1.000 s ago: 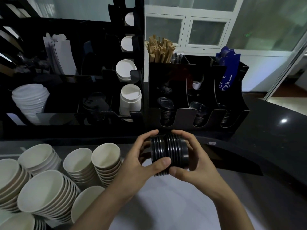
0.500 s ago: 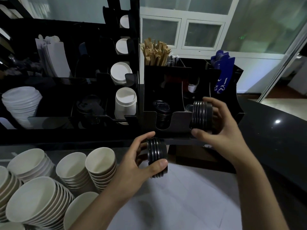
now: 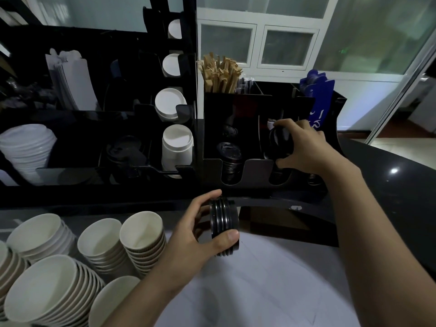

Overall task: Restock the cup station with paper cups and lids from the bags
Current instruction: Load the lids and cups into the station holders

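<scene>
Right hand (image 3: 304,147) has carried its stack of black lids (image 3: 279,143) up into the middle slot of the black organizer (image 3: 257,166), fingers curled round it. Left hand (image 3: 200,232) low, thumb and fingers clamped on second lid stack (image 3: 223,224), above stacked paper cups (image 3: 141,234).

Both hands gripping, arms split near/far.

Left hand (image 3: 203,234) sits low and central, forearm coming up from the bottom edge; thumb curls over the near side of a short stack of black lids (image 3: 224,226), fingers wrap the far side, stack held on edge. Right hand (image 3: 304,147) is extended further forward and higher, arm running in from the lower right; fingers curl over the top of a second lid stack (image 3: 279,143), thumb pressing underneath. Wrists bare, both roughly straight.
</scene>
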Tool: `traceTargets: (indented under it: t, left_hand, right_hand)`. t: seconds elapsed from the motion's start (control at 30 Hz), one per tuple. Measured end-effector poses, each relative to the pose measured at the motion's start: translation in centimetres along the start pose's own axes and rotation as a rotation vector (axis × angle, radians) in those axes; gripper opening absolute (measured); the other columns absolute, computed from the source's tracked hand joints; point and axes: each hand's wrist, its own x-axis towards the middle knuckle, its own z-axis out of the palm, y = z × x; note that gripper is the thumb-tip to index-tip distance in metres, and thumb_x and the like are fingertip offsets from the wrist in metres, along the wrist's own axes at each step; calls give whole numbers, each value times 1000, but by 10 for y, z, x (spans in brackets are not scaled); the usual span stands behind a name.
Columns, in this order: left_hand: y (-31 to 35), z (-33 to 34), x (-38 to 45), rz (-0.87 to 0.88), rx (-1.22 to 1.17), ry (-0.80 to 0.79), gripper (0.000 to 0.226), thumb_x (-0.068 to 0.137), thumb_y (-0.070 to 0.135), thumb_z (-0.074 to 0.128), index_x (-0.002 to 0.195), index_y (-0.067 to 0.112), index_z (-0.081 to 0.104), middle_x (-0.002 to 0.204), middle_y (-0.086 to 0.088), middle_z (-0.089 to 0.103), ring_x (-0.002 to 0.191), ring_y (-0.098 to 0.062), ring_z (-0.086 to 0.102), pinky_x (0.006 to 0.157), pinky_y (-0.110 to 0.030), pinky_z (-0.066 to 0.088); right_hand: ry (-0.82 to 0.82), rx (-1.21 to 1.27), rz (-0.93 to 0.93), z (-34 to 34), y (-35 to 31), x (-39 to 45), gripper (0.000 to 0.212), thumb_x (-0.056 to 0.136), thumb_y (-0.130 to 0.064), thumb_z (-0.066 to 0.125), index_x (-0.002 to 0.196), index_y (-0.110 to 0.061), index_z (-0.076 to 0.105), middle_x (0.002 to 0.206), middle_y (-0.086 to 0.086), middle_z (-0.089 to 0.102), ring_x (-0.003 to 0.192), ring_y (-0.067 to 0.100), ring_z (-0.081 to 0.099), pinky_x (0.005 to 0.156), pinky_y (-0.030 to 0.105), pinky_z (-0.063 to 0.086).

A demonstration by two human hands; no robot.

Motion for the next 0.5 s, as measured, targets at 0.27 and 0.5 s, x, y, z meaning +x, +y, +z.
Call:
traceTargets:
  t: [0.27,0.5]
  left_hand:
    - [0,2,4,-9,11,-6,76,62,47,87,131,52,56,124,8,67,118,-11,65,95,-27,52]
    - [0,3,10,-8,24,-10,76,63,47,87,132,52,56,125,6,67,119,-12,64,99,-31,52]
  right_hand:
    - [-51,-139,8,20,6,13,97,67,-38,87,147,-24,32,134,10,54,123,36,49,107,52,29]
    - [-12,-229,-8,33,15,8,103,71,-52,81,158,-34,30,151,5,38,138,32,33,113,51,24]
